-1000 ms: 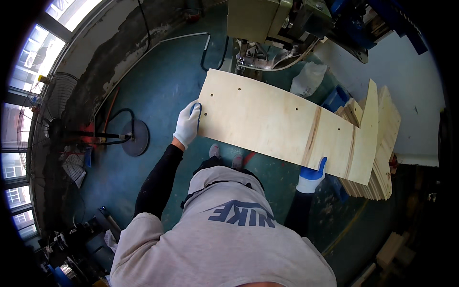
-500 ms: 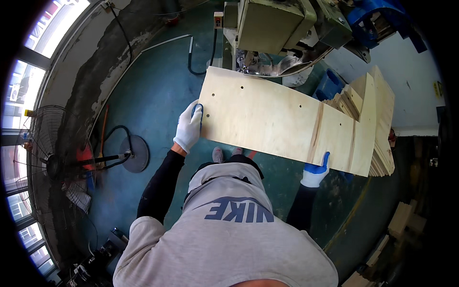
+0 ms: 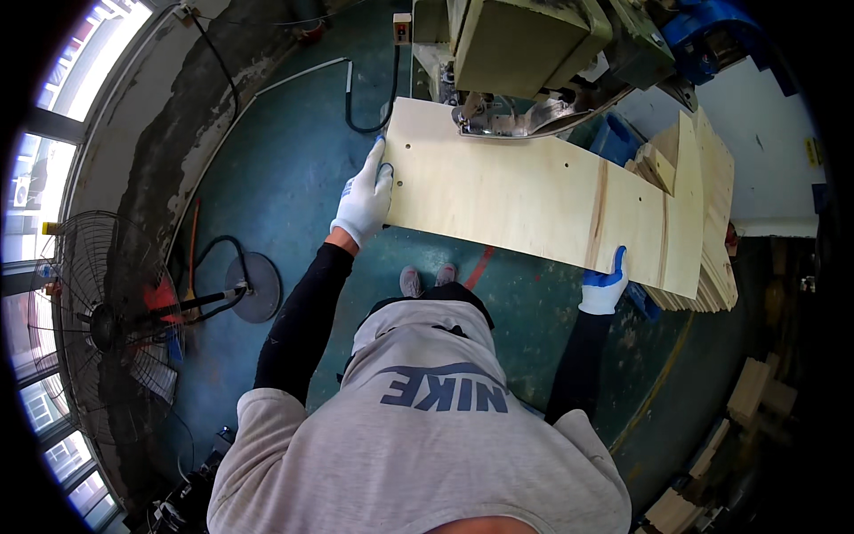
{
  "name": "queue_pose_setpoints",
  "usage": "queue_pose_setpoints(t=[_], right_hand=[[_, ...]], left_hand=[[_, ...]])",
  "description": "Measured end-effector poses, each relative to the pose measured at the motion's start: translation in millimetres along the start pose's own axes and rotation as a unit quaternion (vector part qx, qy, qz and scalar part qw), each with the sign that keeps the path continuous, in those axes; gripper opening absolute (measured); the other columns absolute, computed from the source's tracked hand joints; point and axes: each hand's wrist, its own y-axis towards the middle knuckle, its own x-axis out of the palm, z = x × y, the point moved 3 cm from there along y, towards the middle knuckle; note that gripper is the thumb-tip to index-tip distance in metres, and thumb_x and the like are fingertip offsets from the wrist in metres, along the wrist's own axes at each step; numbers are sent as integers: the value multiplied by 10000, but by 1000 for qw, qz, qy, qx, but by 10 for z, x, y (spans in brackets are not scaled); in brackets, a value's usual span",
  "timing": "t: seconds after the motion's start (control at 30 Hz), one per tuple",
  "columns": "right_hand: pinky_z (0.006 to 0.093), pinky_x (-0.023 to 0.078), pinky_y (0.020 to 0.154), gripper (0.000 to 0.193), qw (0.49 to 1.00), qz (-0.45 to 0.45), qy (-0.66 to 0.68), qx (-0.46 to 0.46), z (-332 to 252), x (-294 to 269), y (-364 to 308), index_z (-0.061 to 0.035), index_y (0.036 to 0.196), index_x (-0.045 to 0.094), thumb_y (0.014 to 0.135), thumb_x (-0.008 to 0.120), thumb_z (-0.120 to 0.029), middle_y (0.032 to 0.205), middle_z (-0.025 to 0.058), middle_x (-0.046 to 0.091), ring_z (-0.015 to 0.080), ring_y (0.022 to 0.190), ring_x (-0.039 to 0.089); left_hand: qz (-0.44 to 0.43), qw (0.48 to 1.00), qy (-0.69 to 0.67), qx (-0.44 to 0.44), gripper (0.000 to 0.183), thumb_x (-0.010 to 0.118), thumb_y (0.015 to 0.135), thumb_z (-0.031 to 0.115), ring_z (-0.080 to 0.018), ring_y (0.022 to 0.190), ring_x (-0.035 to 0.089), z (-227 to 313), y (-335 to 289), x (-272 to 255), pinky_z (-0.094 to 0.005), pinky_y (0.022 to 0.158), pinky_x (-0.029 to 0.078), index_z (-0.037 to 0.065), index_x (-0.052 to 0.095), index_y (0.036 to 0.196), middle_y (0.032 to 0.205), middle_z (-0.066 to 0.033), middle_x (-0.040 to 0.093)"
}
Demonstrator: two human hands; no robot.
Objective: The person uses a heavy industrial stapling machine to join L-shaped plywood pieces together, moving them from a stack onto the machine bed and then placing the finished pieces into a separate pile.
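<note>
A long pale plywood panel [image 3: 507, 191] with several small drilled holes spans the space between my hands, its far edge partly under the head of a green machine [image 3: 525, 44]. My left hand [image 3: 365, 194], in a white glove with blue fingertips, grips the panel's left end, thumb on the near side and fingers reaching up along the edge. Near the right end, my right hand [image 3: 605, 283], gloved alike, holds the near edge with its thumb on top; the fingers beneath are hidden. The machine's curved metal guard [image 3: 534, 120] covers part of the far edge.
A stack of plywood panels [image 3: 714, 222] stands at the right beside a blue bin [image 3: 614, 142]. On the left is a wire-caged fan [image 3: 102, 325] with a round base [image 3: 252, 287]. A black hose [image 3: 360, 125] curves beside the machine. Wood offcuts [image 3: 752, 387] lie at lower right.
Both hands have moved the panel away from me and slightly right, bringing its far edge under the machine head. My left fingers now stretch further along the panel's end.
</note>
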Motion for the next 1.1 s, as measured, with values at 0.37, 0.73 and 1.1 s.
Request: queue_pose_setpoints(t=[0.37, 0.73, 1.1], right_hand=[[445, 444, 1117, 518, 1000, 1, -23, -20, 42, 109, 25, -38, 1439, 458, 1054, 501, -382, 1434, 131, 535, 279, 1310, 534], [460, 461, 1095, 537, 1000, 6, -3, -26, 80, 45, 24, -29, 1458, 434, 1057, 492, -381, 1438, 143, 531, 302, 1294, 543], [460, 438, 1112, 561, 995, 41, -15, -92, -276, -385, 185, -18, 1449, 438, 1044, 518, -399, 1430, 144, 537, 302, 1294, 541]], left_hand=[[41, 998, -38, 17, 502, 481, 1012, 116, -174, 648, 561, -183, -74, 114, -326, 674, 483, 99, 421, 1510, 783, -191, 612], [38, 991, -123, -18, 455, 485, 1020, 115, -100, 623, 483, -43, -35, 33, -292, 620, 460, 62, 477, 1472, 721, -87, 565], [-57, 992, -104, -40, 482, 478, 1015, 166, -175, 767, 590, 265, 328, 554, -305, 780, 488, 141, 461, 1496, 900, -174, 649]])
